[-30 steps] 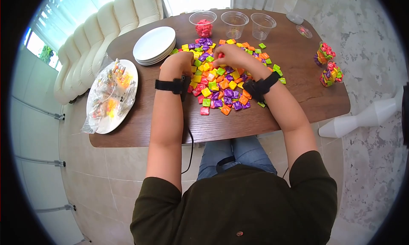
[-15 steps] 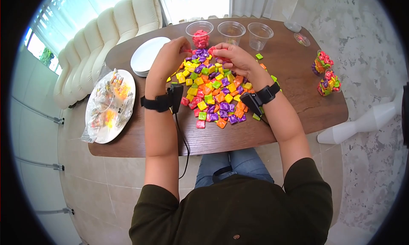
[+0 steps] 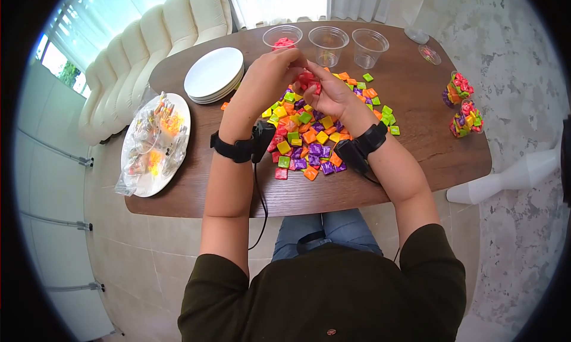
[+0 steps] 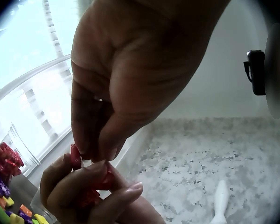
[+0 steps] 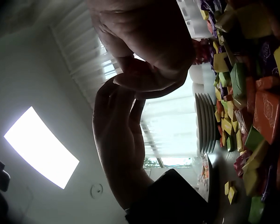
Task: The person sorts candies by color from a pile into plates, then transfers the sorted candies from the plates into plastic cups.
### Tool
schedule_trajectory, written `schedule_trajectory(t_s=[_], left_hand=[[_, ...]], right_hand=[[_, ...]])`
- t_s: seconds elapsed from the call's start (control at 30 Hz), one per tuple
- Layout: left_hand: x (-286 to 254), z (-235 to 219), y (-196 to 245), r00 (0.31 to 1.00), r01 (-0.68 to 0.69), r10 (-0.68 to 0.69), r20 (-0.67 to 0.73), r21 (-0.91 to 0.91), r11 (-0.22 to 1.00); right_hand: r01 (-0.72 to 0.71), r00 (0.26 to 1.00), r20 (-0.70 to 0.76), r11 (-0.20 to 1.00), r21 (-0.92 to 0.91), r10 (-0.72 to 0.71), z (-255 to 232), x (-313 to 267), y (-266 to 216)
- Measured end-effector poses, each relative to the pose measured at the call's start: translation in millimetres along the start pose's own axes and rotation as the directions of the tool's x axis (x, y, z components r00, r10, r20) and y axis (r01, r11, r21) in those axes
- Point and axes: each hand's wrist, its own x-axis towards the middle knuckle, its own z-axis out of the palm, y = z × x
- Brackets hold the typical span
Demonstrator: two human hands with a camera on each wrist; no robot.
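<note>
Above the pile of wrapped sweets (image 3: pixel 309 136), the two hands meet. The right hand (image 3: pixel 334 93) curls round several red sweets (image 3: pixel 310 83), palm turned up. Reaching over it, the left hand (image 3: pixel 267 80) pinches a red sweet (image 4: pixel 76 157) between its fingertips in the left wrist view, just over the right hand's fingers (image 4: pixel 65 186). Behind the hands, a clear cup (image 3: pixel 282 37) holds red sweets. In the right wrist view, the right hand (image 5: pixel 144 42) hides what the fingers hold.
Two more clear cups (image 3: pixel 329 39) (image 3: pixel 370 42) stand at the table's back edge. White plates (image 3: pixel 214 74) are stacked left of the pile, near an oval platter (image 3: pixel 156 184) with plastic-wrapped items. Two filled cups (image 3: pixel 458 89) and a lid (image 3: pixel 429 54) lie to the right.
The left hand has moved right to meet the right hand, which has turned its palm up around the red sweets. Earlier the hands were apart, over the pile.
</note>
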Motion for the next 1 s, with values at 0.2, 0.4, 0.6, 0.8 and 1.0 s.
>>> schedule_trajectory(t_s=[0.2,0.4,0.6,0.8,1.0], left_hand=[[-4.2,-25.7,0.7,0.993,0.021,-0.028,-0.114,-0.067,0.998],[-19.8,-61.4,-13.6,0.931,0.078,-0.062,-0.361,0.031,0.996],[-36.2,-87.9,-18.4,0.857,0.121,-0.054,-0.513,0.097,0.988],[-45.9,-101.4,-17.0,0.859,0.199,-0.151,-0.489,0.047,0.979],[-47.3,-103.2,-16.3,0.881,0.198,-0.158,-0.445,0.043,0.979]], right_hand=[[-0.018,1.000,-0.015,1.000,-0.019,0.018,-7.9,3.0,-7.7],[0.125,0.990,0.003,0.885,-0.448,-0.139,2.9,3.8,-27.0],[0.088,0.971,-0.020,0.438,-0.894,-0.236,29.7,59.2,-73.6],[-0.054,0.927,0.098,-0.387,-0.920,-0.363,43.6,114.5,-98.7],[-0.008,0.960,0.200,-0.731,-0.682,-0.196,38.0,149.8,-101.3]])
